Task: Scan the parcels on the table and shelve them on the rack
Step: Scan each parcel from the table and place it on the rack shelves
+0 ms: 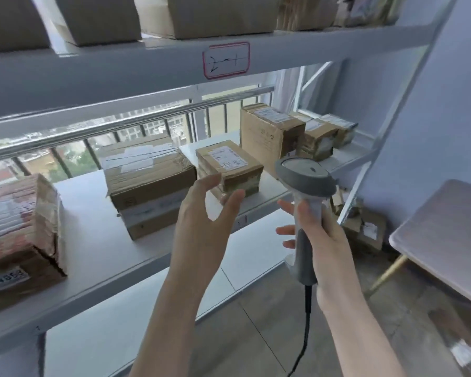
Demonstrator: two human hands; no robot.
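- The left hand (201, 213) is released, fingers spread, holding nothing, just in front of a small parcel (229, 161).
- This parcel stands on the middle shelf (93, 213) of the rack (147, 63), between a wide box (147, 172) and a tall box (267, 131).
- The right hand (321, 235) grasps the scanner (305, 175) by its handle, head upward.
- A table (446, 227) corner shows at the right.

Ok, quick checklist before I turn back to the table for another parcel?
1. Small labelled parcel sits flat on the shelf: ok.
2. Left hand open, holding nothing: ok.
3. Right hand grips the scanner: ok.
4. Scanner cable unsnagged: cannot tell, it runs out of view.
5. Another parcel waiting on the table: cannot tell, only a corner shows.
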